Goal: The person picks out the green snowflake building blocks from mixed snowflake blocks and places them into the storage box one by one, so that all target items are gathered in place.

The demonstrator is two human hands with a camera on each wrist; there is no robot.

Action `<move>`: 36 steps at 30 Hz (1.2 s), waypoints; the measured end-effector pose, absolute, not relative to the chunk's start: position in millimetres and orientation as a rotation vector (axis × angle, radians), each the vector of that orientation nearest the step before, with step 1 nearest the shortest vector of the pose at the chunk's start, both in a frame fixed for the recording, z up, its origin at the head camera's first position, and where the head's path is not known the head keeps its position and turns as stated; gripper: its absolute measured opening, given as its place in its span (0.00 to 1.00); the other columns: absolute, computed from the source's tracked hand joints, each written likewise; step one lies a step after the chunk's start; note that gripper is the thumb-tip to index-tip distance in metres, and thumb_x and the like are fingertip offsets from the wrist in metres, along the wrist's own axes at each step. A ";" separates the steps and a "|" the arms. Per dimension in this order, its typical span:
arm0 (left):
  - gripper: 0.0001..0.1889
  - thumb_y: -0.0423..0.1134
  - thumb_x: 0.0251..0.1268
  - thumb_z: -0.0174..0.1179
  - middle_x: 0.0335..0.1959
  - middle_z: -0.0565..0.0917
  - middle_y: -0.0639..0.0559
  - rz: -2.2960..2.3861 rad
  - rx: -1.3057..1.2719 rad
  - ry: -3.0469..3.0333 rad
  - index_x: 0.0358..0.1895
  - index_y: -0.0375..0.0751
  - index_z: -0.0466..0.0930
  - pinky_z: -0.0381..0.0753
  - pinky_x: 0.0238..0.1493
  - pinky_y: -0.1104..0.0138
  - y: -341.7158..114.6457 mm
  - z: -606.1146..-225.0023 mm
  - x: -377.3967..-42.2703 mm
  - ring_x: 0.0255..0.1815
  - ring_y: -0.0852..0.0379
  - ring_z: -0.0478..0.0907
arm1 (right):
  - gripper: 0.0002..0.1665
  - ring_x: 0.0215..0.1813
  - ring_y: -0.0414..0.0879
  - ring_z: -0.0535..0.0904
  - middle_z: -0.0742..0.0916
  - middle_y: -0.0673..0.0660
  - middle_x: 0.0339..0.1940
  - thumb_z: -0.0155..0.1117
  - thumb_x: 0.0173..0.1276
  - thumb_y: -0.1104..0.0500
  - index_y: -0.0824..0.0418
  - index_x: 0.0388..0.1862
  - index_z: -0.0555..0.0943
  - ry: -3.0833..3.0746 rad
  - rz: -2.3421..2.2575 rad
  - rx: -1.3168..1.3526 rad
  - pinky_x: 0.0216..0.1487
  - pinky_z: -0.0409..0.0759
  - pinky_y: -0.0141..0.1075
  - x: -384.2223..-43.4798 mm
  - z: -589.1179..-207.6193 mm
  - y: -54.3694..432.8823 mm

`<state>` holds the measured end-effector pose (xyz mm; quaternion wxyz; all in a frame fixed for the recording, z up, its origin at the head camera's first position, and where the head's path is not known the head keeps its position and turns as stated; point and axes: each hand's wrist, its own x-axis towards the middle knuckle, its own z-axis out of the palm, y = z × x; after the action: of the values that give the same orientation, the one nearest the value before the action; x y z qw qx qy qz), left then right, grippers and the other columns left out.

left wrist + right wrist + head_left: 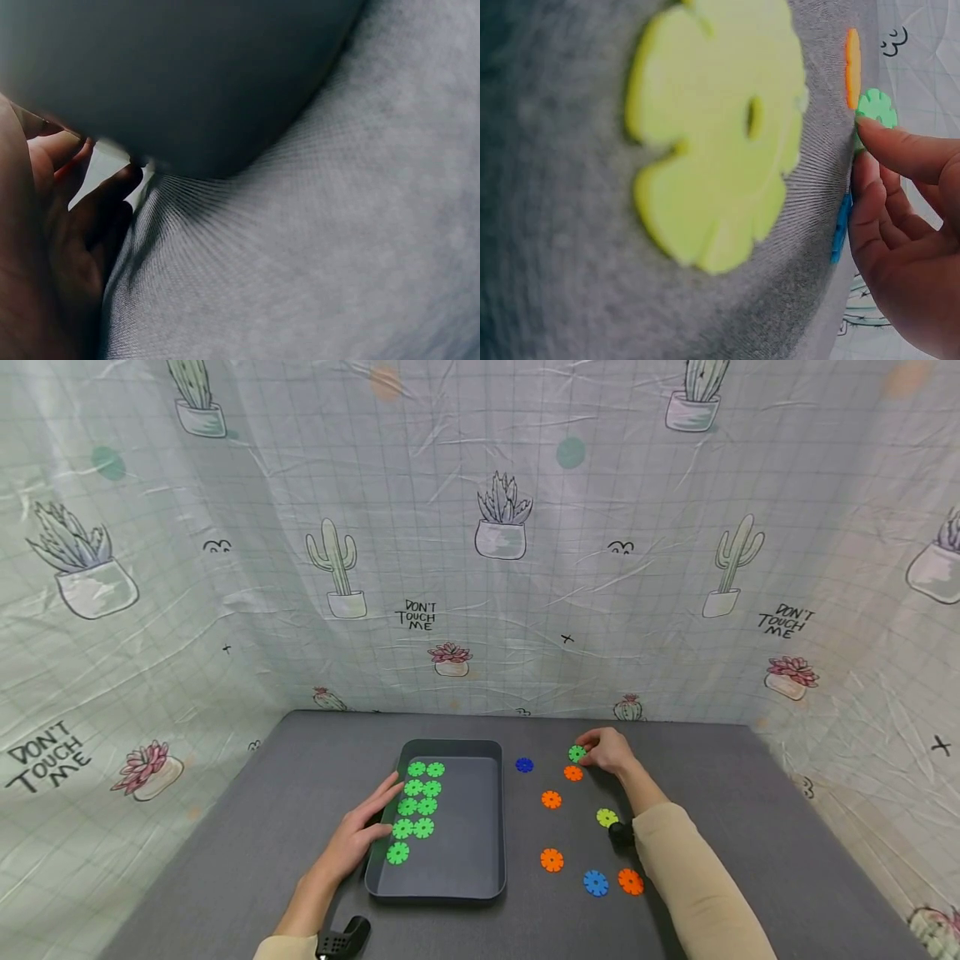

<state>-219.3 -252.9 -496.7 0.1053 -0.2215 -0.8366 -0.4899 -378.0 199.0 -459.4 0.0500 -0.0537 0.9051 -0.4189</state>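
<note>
My right hand [606,750] pinches a green notched plastic disc [576,753] between thumb and fingertips, at the far right of the table. In the right wrist view the green disc [877,109] shows at the thumb tip. Just in front of it lies an orange disc [573,773]. My left hand [352,842] rests at the left rim of a dark grey tray [468,827], its fingers extended against the edge. Inside the tray, several green discs [407,807] lie in two columns along the left side. The left wrist view shows the tray's dark underside [195,82] above the fingers.
Right of the tray lie a dark blue disc [524,765], several orange discs [551,799] and a light blue disc [596,883]. A yellow-green disc [606,817] lies beside the right wrist. Behind the grey table [300,777] hangs a cactus-print curtain [420,527].
</note>
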 end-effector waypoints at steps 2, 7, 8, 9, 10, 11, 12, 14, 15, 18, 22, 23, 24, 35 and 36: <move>0.33 0.27 0.62 0.58 0.78 0.60 0.37 -1.439 -0.653 -2.468 0.73 0.32 0.68 0.54 0.67 0.74 -253.0 -497.0 -219.5 0.78 0.37 0.53 | 0.16 0.40 0.53 0.77 0.83 0.61 0.39 0.71 0.60 0.74 0.71 0.48 0.85 2.760 -1.261 -0.184 0.41 0.78 0.43 -377.2 -458.1 199.6; 0.32 0.28 0.62 0.58 0.78 0.60 0.37 -1.429 -0.654 -2.474 0.73 0.32 0.68 0.54 0.68 0.73 -253.1 -497.3 -220.0 0.78 0.37 0.53 | 0.15 0.40 0.53 0.78 0.84 0.62 0.41 0.68 0.63 0.72 0.71 0.50 0.85 2.733 -1.250 -0.221 0.40 0.79 0.43 -375.9 -454.8 201.3; 0.32 0.28 0.63 0.58 0.78 0.60 0.38 -1.429 -0.654 -2.474 0.73 0.32 0.68 0.54 0.68 0.73 -253.1 -497.3 -220.0 0.78 0.37 0.53 | 0.15 0.40 0.54 0.79 0.84 0.63 0.42 0.67 0.63 0.72 0.71 0.50 0.85 2.727 -1.246 -0.232 0.40 0.79 0.43 -375.5 -454.3 201.5; 0.32 0.28 0.63 0.58 0.78 0.60 0.38 -1.428 -0.656 -2.475 0.73 0.32 0.68 0.54 0.68 0.74 -253.1 -497.3 -220.0 0.78 0.37 0.53 | 0.15 0.41 0.54 0.79 0.84 0.63 0.43 0.67 0.64 0.72 0.71 0.50 0.85 2.723 -1.243 -0.243 0.40 0.79 0.43 -375.3 -454.0 201.8; 0.32 0.28 0.63 0.58 0.78 0.60 0.38 -1.425 -0.655 -2.475 0.73 0.32 0.68 0.54 0.68 0.74 -253.1 -497.2 -219.9 0.78 0.37 0.53 | 0.15 0.42 0.54 0.79 0.84 0.64 0.43 0.66 0.64 0.72 0.71 0.50 0.85 2.720 -1.240 -0.249 0.40 0.79 0.43 -375.0 -453.5 201.8; 0.32 0.28 0.62 0.58 0.78 0.60 0.38 -1.425 -0.656 -2.475 0.73 0.32 0.68 0.54 0.68 0.74 -253.1 -497.2 -219.9 0.78 0.37 0.53 | 0.15 0.42 0.54 0.80 0.84 0.64 0.44 0.66 0.65 0.71 0.71 0.51 0.85 2.715 -1.238 -0.258 0.40 0.79 0.43 -374.7 -453.1 201.9; 0.32 0.28 0.62 0.58 0.78 0.60 0.38 -1.424 -0.658 -2.474 0.73 0.32 0.68 0.54 0.68 0.74 -253.2 -497.2 -220.0 0.78 0.37 0.53 | 0.15 0.43 0.54 0.80 0.85 0.64 0.45 0.65 0.65 0.71 0.71 0.51 0.85 2.710 -1.239 -0.262 0.40 0.80 0.43 -374.3 -452.7 201.6; 0.32 0.28 0.62 0.58 0.78 0.60 0.39 -1.424 -0.661 -2.472 0.73 0.31 0.68 0.53 0.67 0.75 -253.2 -497.2 -220.1 0.78 0.36 0.53 | 0.16 0.43 0.54 0.80 0.85 0.65 0.45 0.63 0.65 0.71 0.71 0.52 0.84 2.697 -1.243 -0.281 0.41 0.79 0.44 -373.0 -450.7 201.5; 0.32 0.27 0.62 0.58 0.78 0.60 0.39 -1.421 -0.661 -2.473 0.73 0.31 0.68 0.53 0.67 0.75 -253.2 -497.3 -220.2 0.78 0.36 0.53 | 0.17 0.42 0.54 0.79 0.85 0.65 0.45 0.62 0.65 0.72 0.72 0.53 0.84 2.685 -1.254 -0.282 0.41 0.79 0.45 -372.4 -449.6 201.4; 0.32 0.27 0.63 0.57 0.78 0.60 0.40 -1.423 -0.663 -2.472 0.73 0.31 0.68 0.53 0.67 0.76 -253.4 -497.4 -220.5 0.78 0.36 0.53 | 0.19 0.39 0.53 0.78 0.85 0.66 0.46 0.59 0.65 0.72 0.73 0.55 0.82 2.639 -1.308 -0.281 0.40 0.78 0.46 -370.9 -445.8 200.8; 0.32 0.27 0.62 0.57 0.78 0.60 0.39 -1.433 -0.675 -2.462 0.73 0.30 0.68 0.52 0.66 0.77 -253.5 -497.4 -220.8 0.78 0.35 0.52 | 0.22 0.39 0.51 0.78 0.85 0.66 0.48 0.59 0.65 0.71 0.73 0.58 0.81 2.588 -1.378 -0.246 0.42 0.78 0.46 -370.5 -441.7 198.1; 0.32 0.26 0.62 0.57 0.78 0.60 0.38 -1.431 -0.680 -2.460 0.73 0.30 0.68 0.52 0.66 0.78 -253.5 -497.3 -220.8 0.78 0.35 0.53 | 0.22 0.41 0.51 0.79 0.86 0.66 0.49 0.59 0.65 0.70 0.73 0.59 0.81 2.580 -1.389 -0.241 0.43 0.79 0.46 -370.3 -440.1 197.4; 0.32 0.26 0.62 0.57 0.78 0.60 0.37 -1.428 -0.686 -2.457 0.73 0.29 0.68 0.52 0.66 0.78 -253.5 -497.3 -220.9 0.77 0.34 0.53 | 0.22 0.42 0.51 0.80 0.86 0.66 0.49 0.59 0.66 0.69 0.73 0.59 0.80 2.571 -1.398 -0.236 0.44 0.79 0.47 -370.3 -438.7 196.5; 0.32 0.28 0.63 0.58 0.78 0.60 0.39 -1.421 -0.666 -2.471 0.73 0.31 0.68 0.54 0.67 0.74 -254.0 -498.5 -221.5 0.78 0.37 0.53 | 0.26 0.56 0.65 0.81 0.85 0.67 0.53 0.59 0.68 0.68 0.74 0.64 0.76 2.422 -1.530 -0.310 0.60 0.75 0.55 -358.5 -419.1 177.6; 0.32 0.28 0.63 0.58 0.78 0.60 0.39 -1.423 -0.666 -2.470 0.73 0.32 0.68 0.54 0.67 0.73 -254.1 -498.6 -221.7 0.78 0.37 0.53 | 0.26 0.55 0.66 0.81 0.85 0.67 0.53 0.59 0.68 0.68 0.74 0.64 0.76 2.418 -1.533 -0.326 0.60 0.75 0.55 -357.1 -418.1 175.0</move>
<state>-221.7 -254.1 -498.6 0.1068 -0.2261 -0.8390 -0.4833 -357.1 175.0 -418.1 0.1297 -0.1122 0.8321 -0.5274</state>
